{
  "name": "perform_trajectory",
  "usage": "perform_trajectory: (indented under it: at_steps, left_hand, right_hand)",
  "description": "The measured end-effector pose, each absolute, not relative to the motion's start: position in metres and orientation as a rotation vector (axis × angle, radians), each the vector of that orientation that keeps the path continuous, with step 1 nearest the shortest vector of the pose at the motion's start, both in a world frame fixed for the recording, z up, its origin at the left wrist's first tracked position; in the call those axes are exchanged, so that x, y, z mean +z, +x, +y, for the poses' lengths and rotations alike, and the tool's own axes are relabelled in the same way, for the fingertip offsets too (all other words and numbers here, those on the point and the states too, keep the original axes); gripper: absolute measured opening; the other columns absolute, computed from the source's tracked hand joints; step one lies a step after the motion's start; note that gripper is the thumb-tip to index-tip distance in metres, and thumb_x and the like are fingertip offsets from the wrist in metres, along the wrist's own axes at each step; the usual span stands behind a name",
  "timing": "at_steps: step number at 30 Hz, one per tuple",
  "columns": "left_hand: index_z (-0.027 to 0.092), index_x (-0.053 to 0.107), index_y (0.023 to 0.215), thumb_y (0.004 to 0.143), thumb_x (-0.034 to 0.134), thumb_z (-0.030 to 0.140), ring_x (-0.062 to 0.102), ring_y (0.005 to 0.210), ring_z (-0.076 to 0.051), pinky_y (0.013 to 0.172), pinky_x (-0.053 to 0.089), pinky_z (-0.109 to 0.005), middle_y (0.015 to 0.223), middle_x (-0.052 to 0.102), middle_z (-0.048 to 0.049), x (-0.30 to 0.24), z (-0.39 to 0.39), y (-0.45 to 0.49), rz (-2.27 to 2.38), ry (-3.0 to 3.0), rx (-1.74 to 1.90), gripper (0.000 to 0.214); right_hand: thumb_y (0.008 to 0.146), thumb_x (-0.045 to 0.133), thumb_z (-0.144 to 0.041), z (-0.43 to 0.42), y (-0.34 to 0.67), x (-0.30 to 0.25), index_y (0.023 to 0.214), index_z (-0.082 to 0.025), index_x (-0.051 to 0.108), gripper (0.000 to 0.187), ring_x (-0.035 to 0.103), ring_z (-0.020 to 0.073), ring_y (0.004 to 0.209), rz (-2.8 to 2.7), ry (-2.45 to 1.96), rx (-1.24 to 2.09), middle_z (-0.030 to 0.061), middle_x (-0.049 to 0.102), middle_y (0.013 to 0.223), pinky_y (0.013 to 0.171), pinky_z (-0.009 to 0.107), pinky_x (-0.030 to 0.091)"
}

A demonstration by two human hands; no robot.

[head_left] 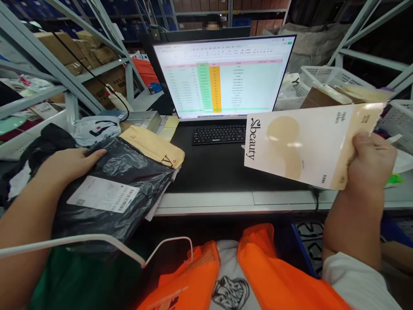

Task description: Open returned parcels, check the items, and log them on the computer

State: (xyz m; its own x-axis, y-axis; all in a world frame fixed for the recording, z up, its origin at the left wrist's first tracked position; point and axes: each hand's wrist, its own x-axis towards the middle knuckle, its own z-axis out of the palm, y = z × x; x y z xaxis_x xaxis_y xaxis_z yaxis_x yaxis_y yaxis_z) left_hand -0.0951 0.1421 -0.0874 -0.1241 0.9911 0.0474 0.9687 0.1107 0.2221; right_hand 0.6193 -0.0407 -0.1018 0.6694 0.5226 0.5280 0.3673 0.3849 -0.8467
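My right hand (pixel 371 161) is closed on a flat white-and-beige packet (pixel 316 146) printed "Sbeauty", gripping its beige right end. The packet is tilted above the right side of the desk, in front of the monitor. At left, my left hand (pixel 69 168) grips the upper left part of a black plastic mailer bag (pixel 97 224), its thumb on top and some fingers hidden. A white shipping label (pixel 103 193) with barcodes is on the bag. Beside the bag's upper edge lies a yellow-beige pouch (pixel 151 144) marked with a dark letter.
A monitor (pixel 226 86) showing a coloured spreadsheet stands behind a black keyboard (pixel 219 134). White plastic baskets (pixel 332 75) are at right. A metal shelf frame (pixel 74 105) is at left. A white wire-like loop (pixel 106 239) crosses the lower left.
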Motion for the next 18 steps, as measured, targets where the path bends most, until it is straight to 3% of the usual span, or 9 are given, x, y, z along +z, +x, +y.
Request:
perform_trajectory:
  at_steps: [3,5,7,8,10,14,18]
  left_hand:
    - [-0.006,0.061,0.124,0.087,0.047,0.081,0.045,0.140,-0.050,0.109,0.034,-0.072,0.147,0.055,-0.0226,-0.096,0.122,-0.067,2.551,2.041,0.078,0.095]
    - [-0.007,0.052,0.138,0.092,0.039,0.081,0.038,0.146,-0.049,0.112,0.029,-0.075,0.154,0.047,-0.0270,-0.107,0.095,-0.021,2.307,2.384,0.304,0.100]
    - [-0.002,0.052,0.142,0.097,0.037,0.076,0.041,0.148,-0.039,0.120,0.032,-0.062,0.155,0.049,-0.0233,-0.127,0.063,0.035,1.788,2.546,0.582,0.092]
    - [0.005,0.053,0.145,0.100,0.040,0.071,0.044,0.148,-0.033,0.122,0.033,-0.056,0.155,0.050,-0.0192,-0.141,0.046,0.064,1.559,2.503,0.660,0.082]
    - [0.015,0.048,0.152,0.103,0.041,0.062,0.045,0.149,-0.027,0.124,0.037,-0.048,0.160,0.047,-0.0141,-0.174,0.015,0.113,1.249,2.373,0.688,0.068]
    - [0.014,0.062,0.140,0.100,0.053,0.053,0.042,0.151,-0.033,0.123,0.039,-0.054,0.159,0.048,-0.0169,-0.228,-0.022,0.154,1.193,2.294,0.610,0.057]
    - [0.022,0.067,0.132,0.100,0.057,0.037,0.056,0.140,-0.029,0.115,0.050,-0.051,0.145,0.064,-0.0112,-0.236,-0.039,0.120,1.180,2.238,0.758,0.037]
  right_hand:
    - [0.094,0.068,-0.044,-0.047,0.558,-0.104,0.073,-0.022,0.071,0.031,0.051,0.0163,0.057,-1.211,-1.364,0.021,-0.0001,0.060,0.065,0.053,0.030,0.037]
    - [0.099,0.062,-0.038,-0.047,0.503,-0.116,0.075,-0.020,0.072,0.031,0.056,0.0168,0.062,-1.577,-1.423,0.040,0.0015,0.064,0.069,0.058,0.030,0.041]
    - [0.101,0.057,-0.034,-0.045,0.447,-0.137,0.103,-0.019,0.077,0.025,0.066,0.0196,0.080,-1.889,-1.388,0.200,0.0056,0.073,0.089,0.072,0.031,0.050]
    - [0.102,0.057,-0.034,-0.044,0.424,-0.149,0.122,-0.017,0.073,0.031,0.068,0.0213,0.087,-2.018,-1.390,0.296,0.0082,0.075,0.099,0.077,0.032,0.052]
    - [0.101,0.059,-0.039,-0.044,0.396,-0.172,0.139,-0.014,0.064,0.046,0.070,0.0248,0.098,-2.219,-1.351,0.456,0.0121,0.074,0.113,0.085,0.036,0.055]
    - [0.103,0.054,-0.045,-0.048,0.452,-0.188,0.124,-0.019,0.072,0.038,0.067,0.0257,0.116,-2.047,-1.435,0.434,0.0108,0.073,0.124,0.104,0.041,0.052]
    - [0.098,0.054,-0.048,-0.048,0.618,-0.180,0.112,-0.019,0.073,0.037,0.060,0.0314,0.126,-1.412,-2.093,0.082,0.0153,0.073,0.115,0.108,0.050,0.047]
